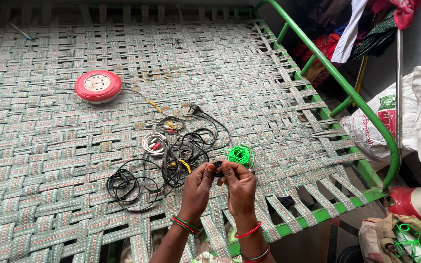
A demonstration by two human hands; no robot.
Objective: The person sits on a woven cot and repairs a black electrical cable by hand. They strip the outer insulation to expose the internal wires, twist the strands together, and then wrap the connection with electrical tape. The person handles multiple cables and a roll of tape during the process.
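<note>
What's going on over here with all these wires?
A person sits at the edge of a woven-strap cot, with both hands together over a tangle of black cables. The left hand and right hand pinch a small dark piece between the fingertips; what it is cannot be told. A coil of green wire lies just beyond the hands, and a round red extension box sits farther off.

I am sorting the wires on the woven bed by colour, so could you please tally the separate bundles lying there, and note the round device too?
Black cable tangles: 2 (loose loop, larger tangle with plug)
White coil: 1
Green wire bundle: 1
Red and white round socket box: 1
Total: 5
Both hands, left and right, pinch a small black piece.
</note>
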